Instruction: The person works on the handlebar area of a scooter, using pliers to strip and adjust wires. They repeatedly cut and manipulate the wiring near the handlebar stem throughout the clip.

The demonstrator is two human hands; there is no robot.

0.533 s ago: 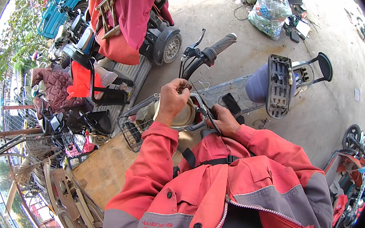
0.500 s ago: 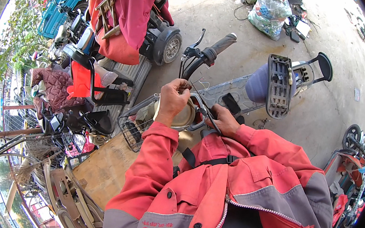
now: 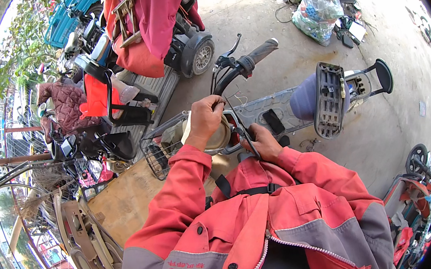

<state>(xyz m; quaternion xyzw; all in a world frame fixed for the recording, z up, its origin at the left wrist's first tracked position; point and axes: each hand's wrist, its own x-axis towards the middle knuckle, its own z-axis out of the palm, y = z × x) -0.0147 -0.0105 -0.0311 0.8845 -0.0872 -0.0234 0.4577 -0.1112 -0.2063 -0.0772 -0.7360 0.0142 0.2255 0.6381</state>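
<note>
Centrally, includes one thin, flexible black cable (image 3: 242,126): runs diagonally, pinched at upper stretch in closed fingers of bare left hand (image 3: 205,118) near round beige housing (image 3: 220,138), gripped lower down in closed bare right hand (image 3: 266,143). Beyond, includes curved black handlebar (image 3: 228,81); on long grey footboard (image 3: 255,109), includes flat black rectangular object (image 3: 273,121).

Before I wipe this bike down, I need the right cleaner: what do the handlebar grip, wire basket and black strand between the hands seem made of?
Handlebar grip: probably rubber, matte; dark grey with little shine.
Wire basket: likely metal, dull dark finish; thin bars form an open grid.
Black strand: perhaps rubber or plastic; thin and dark, finish too small to tell.
</note>
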